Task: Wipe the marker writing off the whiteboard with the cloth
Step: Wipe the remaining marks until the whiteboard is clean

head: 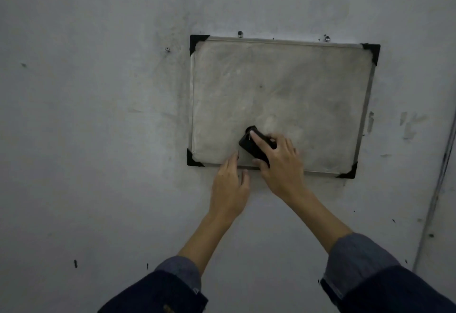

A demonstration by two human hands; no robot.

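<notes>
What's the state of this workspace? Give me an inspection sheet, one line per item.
Surface: grey wall, scuffed and stained, carrying the board.
Job's things: whiteboard with black corner caps, smeared grey, no legible writing seen; dark wiping object pressed on its lower middle, whether cloth or eraser block cannot be told.
Clutter: nothing seen.
Hands: right hand grips the wiping object; left hand rests with straight fingers at the board's bottom edge.
Cables: thin line running down the wall at far right, possibly a cable or conduit.
Surroundings: screws in the wall above the board; dark sleeves rolled at the forearms.
</notes>
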